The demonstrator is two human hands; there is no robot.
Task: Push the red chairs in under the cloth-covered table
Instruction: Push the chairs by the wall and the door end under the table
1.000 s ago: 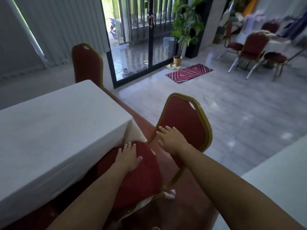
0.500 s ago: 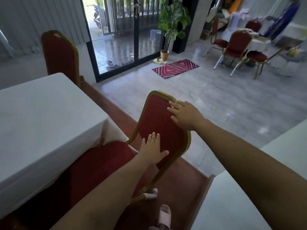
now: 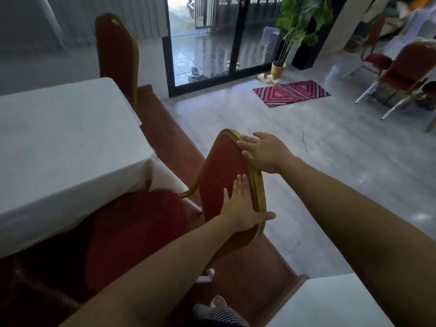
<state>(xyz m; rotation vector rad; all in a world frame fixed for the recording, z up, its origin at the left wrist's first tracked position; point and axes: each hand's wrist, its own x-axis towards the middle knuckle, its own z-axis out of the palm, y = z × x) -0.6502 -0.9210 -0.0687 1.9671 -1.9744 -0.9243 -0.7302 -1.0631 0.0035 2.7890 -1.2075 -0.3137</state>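
A red chair (image 3: 219, 171) with a gold frame stands at the corner of the white cloth-covered table (image 3: 61, 142). Its seat (image 3: 132, 232) lies partly under the cloth's edge. My left hand (image 3: 240, 206) grips the backrest's near right side, palm on the red padding and thumb round the gold frame. My right hand (image 3: 262, 149) lies over the backrest's top right corner, fingers curled on the frame. A second red chair (image 3: 115, 55) stands at the table's far end, its back rising above the cloth.
A red carpet strip (image 3: 165, 128) runs along the table. A second white table (image 3: 330, 303) is at my near right. Grey tiled floor (image 3: 330, 161), a striped mat (image 3: 291, 92), a potted plant (image 3: 297, 27) and glass doors (image 3: 212, 38) lie beyond. More red chairs (image 3: 405, 67) stand far right.
My left hand moved from the seat up onto the backrest and now grips its side. My right hand slid up to the backrest's top corner. The view shifted.
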